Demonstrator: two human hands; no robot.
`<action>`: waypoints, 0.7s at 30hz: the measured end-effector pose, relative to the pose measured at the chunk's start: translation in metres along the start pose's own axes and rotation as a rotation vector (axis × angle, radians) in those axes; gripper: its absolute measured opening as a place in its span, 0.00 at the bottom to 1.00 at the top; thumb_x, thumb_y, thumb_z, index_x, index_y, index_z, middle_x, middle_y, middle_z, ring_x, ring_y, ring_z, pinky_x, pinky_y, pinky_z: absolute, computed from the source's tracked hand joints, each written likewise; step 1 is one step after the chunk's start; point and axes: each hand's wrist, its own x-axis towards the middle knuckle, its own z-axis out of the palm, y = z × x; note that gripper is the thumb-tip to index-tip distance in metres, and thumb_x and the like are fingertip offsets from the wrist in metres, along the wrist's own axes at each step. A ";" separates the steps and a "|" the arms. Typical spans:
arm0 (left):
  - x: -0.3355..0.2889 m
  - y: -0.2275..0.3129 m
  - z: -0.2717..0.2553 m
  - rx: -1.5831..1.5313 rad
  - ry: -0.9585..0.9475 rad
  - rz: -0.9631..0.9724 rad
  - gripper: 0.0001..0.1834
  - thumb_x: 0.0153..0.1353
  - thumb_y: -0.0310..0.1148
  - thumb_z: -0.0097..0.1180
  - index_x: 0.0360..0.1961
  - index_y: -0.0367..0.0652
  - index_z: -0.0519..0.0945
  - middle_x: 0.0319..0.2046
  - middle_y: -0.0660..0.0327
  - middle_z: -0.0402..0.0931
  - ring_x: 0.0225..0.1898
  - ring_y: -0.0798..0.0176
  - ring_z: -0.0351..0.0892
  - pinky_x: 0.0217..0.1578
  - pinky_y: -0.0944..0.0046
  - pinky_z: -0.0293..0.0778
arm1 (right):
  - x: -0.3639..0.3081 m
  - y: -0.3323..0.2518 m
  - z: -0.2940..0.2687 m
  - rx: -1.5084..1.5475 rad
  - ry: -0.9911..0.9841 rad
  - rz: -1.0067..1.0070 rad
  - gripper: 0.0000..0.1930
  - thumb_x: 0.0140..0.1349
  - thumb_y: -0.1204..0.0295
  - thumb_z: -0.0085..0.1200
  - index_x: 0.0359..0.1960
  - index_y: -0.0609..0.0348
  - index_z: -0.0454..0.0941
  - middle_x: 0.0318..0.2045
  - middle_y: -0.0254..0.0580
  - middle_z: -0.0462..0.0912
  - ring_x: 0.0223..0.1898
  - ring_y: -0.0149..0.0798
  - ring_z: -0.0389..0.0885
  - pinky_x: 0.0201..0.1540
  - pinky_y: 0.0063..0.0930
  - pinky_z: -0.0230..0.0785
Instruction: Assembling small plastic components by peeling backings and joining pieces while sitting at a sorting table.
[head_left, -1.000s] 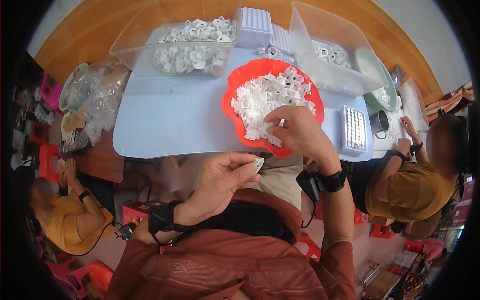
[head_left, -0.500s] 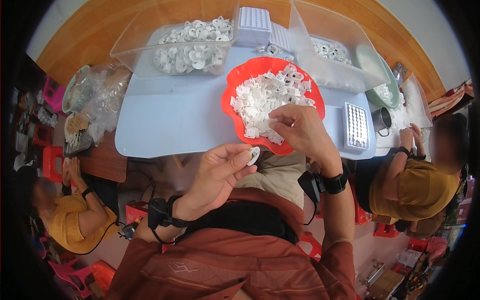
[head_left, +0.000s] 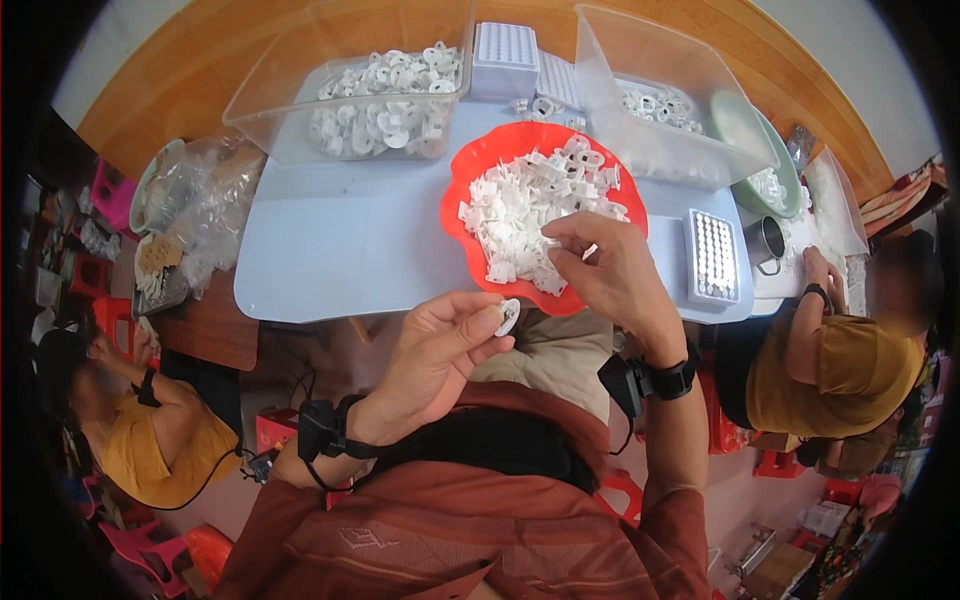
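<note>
White plastic ring [head_left: 508, 316]: pinched between thumb and fingers of our left hand [head_left: 440, 350], just short of the red bowl [head_left: 470, 180]. Our right hand [head_left: 605, 270], beyond and right of it, nips a small white piece [head_left: 590, 251] over the bowl's heap of white parts [head_left: 530, 205].

Clear plastic bags [head_left: 205, 205] at table's left.
</note>
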 end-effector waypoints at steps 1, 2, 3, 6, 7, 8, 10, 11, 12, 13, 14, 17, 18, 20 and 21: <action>0.000 0.000 0.001 0.004 0.001 -0.001 0.09 0.68 0.27 0.58 0.48 0.40 0.82 0.45 0.60 0.83 0.46 0.69 0.83 0.48 0.66 0.82 | -0.001 0.000 0.000 0.051 0.007 0.022 0.09 0.58 0.78 0.58 0.39 0.64 0.84 0.29 0.50 0.83 0.28 0.44 0.82 0.33 0.33 0.74; 0.000 0.000 0.001 0.005 0.001 0.000 0.09 0.68 0.27 0.58 0.48 0.40 0.82 0.45 0.60 0.83 0.46 0.69 0.83 0.48 0.66 0.82 | -0.001 0.000 0.000 0.051 0.008 0.021 0.09 0.58 0.78 0.58 0.39 0.64 0.84 0.29 0.50 0.83 0.28 0.44 0.82 0.33 0.33 0.74; 0.000 0.001 0.002 0.006 0.002 -0.003 0.09 0.68 0.27 0.58 0.48 0.40 0.82 0.45 0.60 0.83 0.46 0.69 0.83 0.48 0.66 0.82 | -0.002 0.002 0.000 0.072 0.020 -0.002 0.09 0.58 0.78 0.58 0.40 0.64 0.83 0.28 0.49 0.83 0.29 0.42 0.82 0.33 0.32 0.74; 0.000 0.000 0.004 0.009 0.012 0.006 0.09 0.68 0.26 0.57 0.48 0.39 0.82 0.45 0.59 0.83 0.45 0.67 0.83 0.47 0.66 0.84 | -0.004 0.011 0.002 0.083 0.045 -0.032 0.10 0.58 0.79 0.60 0.43 0.64 0.83 0.28 0.42 0.82 0.31 0.35 0.80 0.34 0.27 0.74; 0.000 0.000 0.005 0.009 0.022 0.016 0.09 0.68 0.26 0.57 0.48 0.38 0.81 0.44 0.57 0.83 0.44 0.66 0.84 0.46 0.65 0.85 | -0.005 0.013 0.003 0.075 0.056 -0.038 0.11 0.59 0.80 0.61 0.44 0.63 0.82 0.30 0.37 0.81 0.33 0.29 0.79 0.36 0.24 0.75; 0.000 0.000 0.005 0.011 0.021 0.018 0.09 0.68 0.26 0.57 0.48 0.38 0.81 0.44 0.57 0.83 0.44 0.66 0.84 0.46 0.65 0.85 | -0.006 0.011 0.003 0.075 0.057 -0.040 0.11 0.59 0.80 0.61 0.44 0.63 0.82 0.30 0.37 0.81 0.33 0.29 0.79 0.36 0.24 0.75; 0.000 0.000 0.004 0.011 -0.002 0.001 0.09 0.68 0.27 0.58 0.48 0.40 0.82 0.45 0.60 0.83 0.45 0.69 0.83 0.48 0.66 0.82 | -0.008 0.007 0.003 0.114 0.056 -0.020 0.12 0.58 0.82 0.62 0.44 0.63 0.82 0.30 0.37 0.81 0.34 0.29 0.79 0.38 0.24 0.76; 0.000 0.000 0.004 0.012 -0.003 0.002 0.09 0.68 0.27 0.58 0.48 0.40 0.82 0.45 0.60 0.83 0.45 0.69 0.83 0.48 0.66 0.82 | -0.009 0.006 0.003 0.114 0.057 -0.022 0.12 0.58 0.82 0.62 0.44 0.63 0.82 0.30 0.37 0.81 0.34 0.29 0.79 0.38 0.24 0.76; 0.000 0.000 0.004 0.015 0.001 0.001 0.09 0.68 0.27 0.58 0.48 0.40 0.82 0.45 0.60 0.83 0.45 0.69 0.83 0.48 0.66 0.82 | -0.010 0.005 0.003 0.114 0.059 -0.018 0.12 0.57 0.82 0.63 0.44 0.64 0.82 0.30 0.37 0.81 0.34 0.29 0.80 0.38 0.24 0.76; 0.000 0.000 0.004 0.017 0.004 -0.001 0.09 0.68 0.27 0.58 0.48 0.40 0.82 0.45 0.60 0.83 0.45 0.69 0.83 0.48 0.66 0.82 | -0.010 0.004 0.003 0.114 0.061 -0.014 0.12 0.57 0.82 0.64 0.44 0.64 0.82 0.30 0.36 0.81 0.34 0.29 0.80 0.38 0.24 0.76; 0.000 0.000 0.004 0.018 0.004 -0.001 0.09 0.68 0.27 0.58 0.48 0.40 0.82 0.45 0.60 0.83 0.45 0.69 0.83 0.48 0.66 0.82 | -0.011 0.005 0.002 0.114 0.062 -0.015 0.12 0.57 0.82 0.64 0.44 0.64 0.82 0.30 0.36 0.81 0.34 0.29 0.80 0.38 0.24 0.76; -0.001 0.001 0.006 0.012 -0.006 0.007 0.09 0.68 0.27 0.58 0.48 0.40 0.82 0.45 0.60 0.83 0.45 0.69 0.83 0.48 0.66 0.82 | -0.014 0.007 -0.001 0.130 0.077 -0.059 0.12 0.58 0.80 0.63 0.44 0.64 0.83 0.30 0.42 0.82 0.31 0.36 0.81 0.34 0.27 0.75; -0.001 0.001 0.006 0.010 -0.003 0.005 0.09 0.68 0.27 0.58 0.49 0.41 0.83 0.45 0.60 0.83 0.45 0.69 0.83 0.48 0.66 0.82 | -0.015 0.009 -0.001 0.138 0.089 -0.078 0.10 0.59 0.79 0.63 0.43 0.64 0.82 0.29 0.42 0.82 0.30 0.35 0.81 0.34 0.26 0.73; -0.001 0.001 0.006 0.010 0.001 0.003 0.09 0.68 0.27 0.58 0.49 0.41 0.83 0.45 0.60 0.83 0.45 0.68 0.83 0.48 0.66 0.82 | -0.016 0.010 -0.001 0.147 0.101 -0.098 0.08 0.61 0.78 0.63 0.42 0.64 0.82 0.28 0.41 0.82 0.29 0.33 0.80 0.33 0.26 0.72; -0.001 0.001 0.006 0.008 0.003 0.003 0.09 0.68 0.27 0.58 0.49 0.40 0.82 0.45 0.59 0.83 0.45 0.68 0.83 0.48 0.66 0.82 | -0.017 0.010 0.000 0.196 0.105 -0.083 0.07 0.62 0.77 0.62 0.40 0.64 0.82 0.27 0.41 0.82 0.28 0.32 0.79 0.33 0.25 0.72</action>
